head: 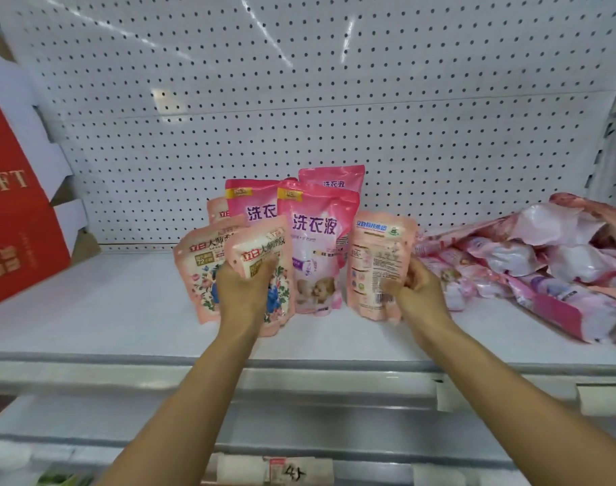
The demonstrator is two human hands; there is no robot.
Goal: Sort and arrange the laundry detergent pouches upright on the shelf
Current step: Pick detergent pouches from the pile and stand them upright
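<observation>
Several detergent pouches stand upright in a cluster at the middle of the white shelf (106, 310). My left hand (241, 287) grips a peach floral pouch (269, 247) at the front, beside another peach floral pouch (197, 271) on its left. Behind them stand pink pouches, the nearest one (317, 240) showing a puppy picture. My right hand (413, 287) holds a peach pouch (376, 261) upright with its back label facing me, to the right of the pink pouch. A pile of pink and peach pouches (531, 261) lies flat at the right.
A red gift box (15, 219) leans at the far left of the shelf. The white pegboard wall (299, 100) closes the back. Price-tag rails (299, 468) run along the shelf fronts below my arms.
</observation>
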